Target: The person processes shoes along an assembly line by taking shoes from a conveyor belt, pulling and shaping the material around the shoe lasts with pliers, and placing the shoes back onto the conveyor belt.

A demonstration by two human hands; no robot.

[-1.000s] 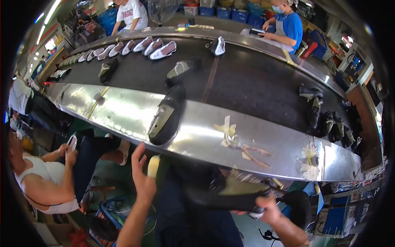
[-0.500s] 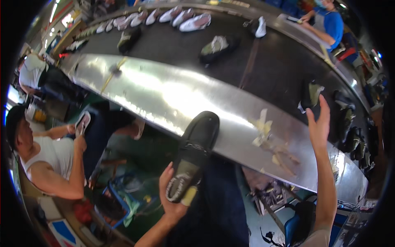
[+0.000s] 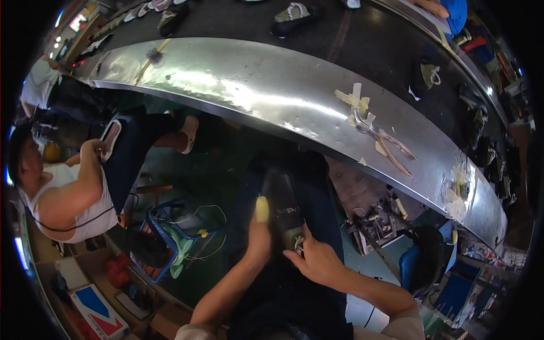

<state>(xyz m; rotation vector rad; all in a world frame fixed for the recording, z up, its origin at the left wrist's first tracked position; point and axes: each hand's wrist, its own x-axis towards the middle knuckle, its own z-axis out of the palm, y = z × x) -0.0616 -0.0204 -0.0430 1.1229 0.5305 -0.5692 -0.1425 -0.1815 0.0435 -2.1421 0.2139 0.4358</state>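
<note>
A dark shoe lies over my lap, toe pointing away from me, its outline smeared by motion. Along its left side my left hand grips it, with yellow wrap on one fingertip. My right hand closes on the heel end, thumb and fingers at the olive opening where pale laces show. The undersides of both hands' grips are hidden. Beyond the shoe, a pair of pincers rests on the shiny metal ledge, beside strips of pale tape.
A dark conveyor belt behind the ledge carries several shoes, including an olive one. At left a seated person handles a pale shoe. A blue-framed stool stands on the floor; a tool box sits under the ledge.
My right hand has come down from near the belt onto the shoe. The left hand has drawn the shoe from the ledge edge to my lap. The view has tilted downward.
</note>
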